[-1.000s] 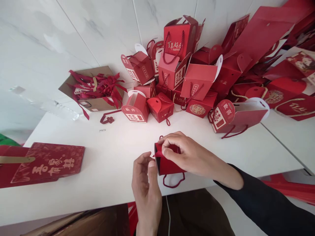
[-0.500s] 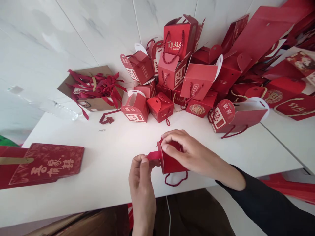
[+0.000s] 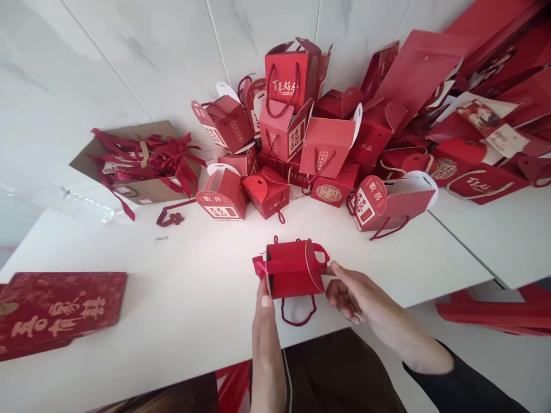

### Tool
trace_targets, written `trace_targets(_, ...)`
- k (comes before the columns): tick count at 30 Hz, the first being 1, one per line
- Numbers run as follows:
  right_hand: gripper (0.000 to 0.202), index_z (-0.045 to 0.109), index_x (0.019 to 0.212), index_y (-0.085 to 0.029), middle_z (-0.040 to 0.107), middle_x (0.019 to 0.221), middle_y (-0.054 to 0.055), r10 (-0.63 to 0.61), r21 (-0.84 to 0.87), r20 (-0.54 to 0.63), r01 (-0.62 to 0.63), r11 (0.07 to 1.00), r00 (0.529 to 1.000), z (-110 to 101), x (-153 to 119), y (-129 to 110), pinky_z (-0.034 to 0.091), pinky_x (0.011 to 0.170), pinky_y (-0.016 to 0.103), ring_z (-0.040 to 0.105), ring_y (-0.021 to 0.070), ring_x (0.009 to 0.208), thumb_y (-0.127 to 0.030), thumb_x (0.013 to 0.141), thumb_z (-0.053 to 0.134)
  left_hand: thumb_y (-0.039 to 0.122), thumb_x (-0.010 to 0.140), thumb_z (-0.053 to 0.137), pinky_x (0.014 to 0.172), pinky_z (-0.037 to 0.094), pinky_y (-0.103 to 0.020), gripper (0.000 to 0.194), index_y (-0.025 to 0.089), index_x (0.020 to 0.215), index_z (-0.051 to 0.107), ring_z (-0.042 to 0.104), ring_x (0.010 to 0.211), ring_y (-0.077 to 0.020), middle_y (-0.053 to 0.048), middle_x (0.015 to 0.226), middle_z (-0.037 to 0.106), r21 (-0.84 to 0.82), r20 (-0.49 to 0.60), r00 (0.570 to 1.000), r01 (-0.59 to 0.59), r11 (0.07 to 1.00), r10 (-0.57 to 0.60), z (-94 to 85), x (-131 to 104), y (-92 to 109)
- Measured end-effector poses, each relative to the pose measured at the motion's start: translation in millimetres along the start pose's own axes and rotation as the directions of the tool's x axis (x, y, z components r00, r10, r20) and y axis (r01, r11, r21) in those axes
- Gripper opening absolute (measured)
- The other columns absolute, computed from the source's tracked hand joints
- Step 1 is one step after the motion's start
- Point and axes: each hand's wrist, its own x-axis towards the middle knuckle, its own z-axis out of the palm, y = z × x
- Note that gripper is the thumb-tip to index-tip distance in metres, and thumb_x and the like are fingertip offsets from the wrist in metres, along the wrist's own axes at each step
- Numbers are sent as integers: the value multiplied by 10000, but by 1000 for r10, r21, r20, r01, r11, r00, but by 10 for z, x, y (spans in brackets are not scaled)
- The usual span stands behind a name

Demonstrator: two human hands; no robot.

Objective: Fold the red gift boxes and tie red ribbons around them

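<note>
A small red gift box (image 3: 291, 281) lies on the white table in front of me, its dark-red cord handle (image 3: 298, 318) hanging toward me. A red ribbon (image 3: 286, 267) runs across its top, with a loose end past the left flap and a loop beyond the right flap. My left hand (image 3: 267, 338) is at the box's left end, fingers straight and partly hidden, thumb near its lower corner. At the right end, my right hand (image 3: 359, 289) has its index finger stretched to the box beside the ribbon loop, the other fingers loosely bent.
Behind stands a pile of red gift boxes (image 3: 329, 148). A cardboard box (image 3: 150, 195) of ribbons is at the back left, near a ribbon with a flower (image 3: 174, 219) and a clear plastic bottle (image 3: 88, 205). Red printed bags (image 3: 64, 310) lie at left.
My left hand has let go of the ribbon and moved down beside the box's left end. My right hand has gone from the box's top to its right end. The ribbon now lies across the top.
</note>
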Motion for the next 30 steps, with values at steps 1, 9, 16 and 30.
trace_targets(1,554,565,713,-182,526,643,-24,17,138,-14,-15,990,1000,40,49,-29,239,420,203,373,61,461,-699,907,608,606,957,495,1275,246,-456,562,310,1426,587,197,1575,-280,-24,1590,465,-1,-16,1000,-17,1000,17,37,31,30)
trace_targets(9,457,526,769,-194,406,652,-91,-16,583,48,-15,813,999,115,194,-295,255,405,144,293,34,487,-401,705,928,509,879,705,1087,453,-424,283,247,970,759,641,1167,-249,-44,1161,735,-17,-131,950,-288,957,283,117,417,297)
trace_targets(16,396,535,779,-200,442,712,-62,-164,445,25,136,885,986,103,155,-368,322,475,172,374,68,561,-456,826,833,452,918,632,961,517,-364,212,259,902,717,659,980,-164,-9,980,708,-368,-295,945,-249,896,141,-173,567,372)
trace_targets(30,209,660,902,-229,669,897,9,-571,-446,207,597,667,794,173,55,-703,534,714,285,647,186,847,-405,1000,604,433,987,575,805,511,-313,272,242,943,764,672,864,-189,-38,914,742,393,213,865,-502,771,455,86,412,360)
